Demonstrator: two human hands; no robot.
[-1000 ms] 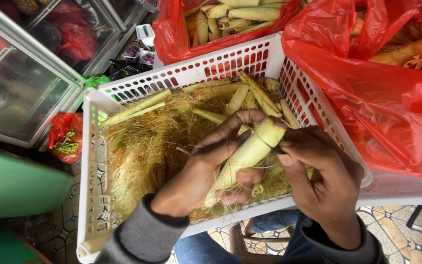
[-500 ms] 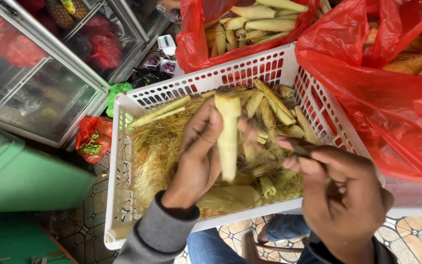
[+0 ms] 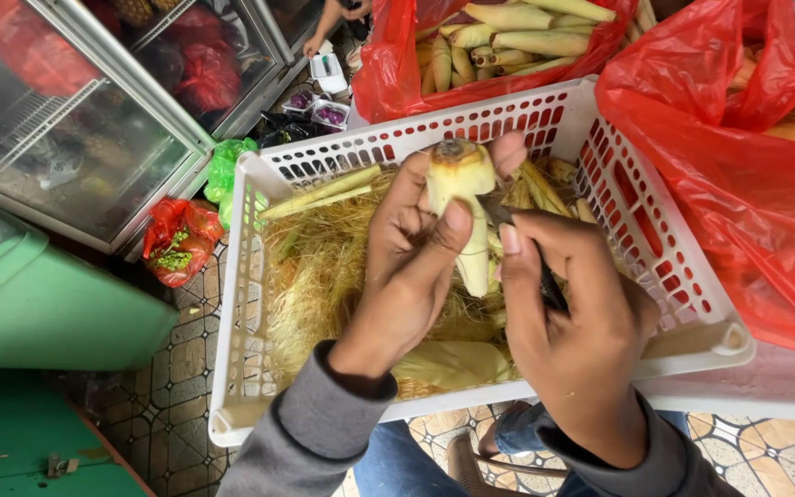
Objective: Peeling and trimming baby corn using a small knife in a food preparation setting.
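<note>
Over the white basket [image 3: 259, 304], both hands work one corn ear.
Left hand [image 3: 411, 267] grips the pale baby corn [image 3: 465, 207] upright; right hand [image 3: 581, 322] clasps a dark knife [image 3: 545, 276] against it.

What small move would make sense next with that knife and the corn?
Probably draw the small knife in the right hand against the pale corn ear: the left hand holds it upright over the white basket, blade touching its side.

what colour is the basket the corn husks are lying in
White, a plastic basket with slotted sides, seen clearly in the head view.
</note>
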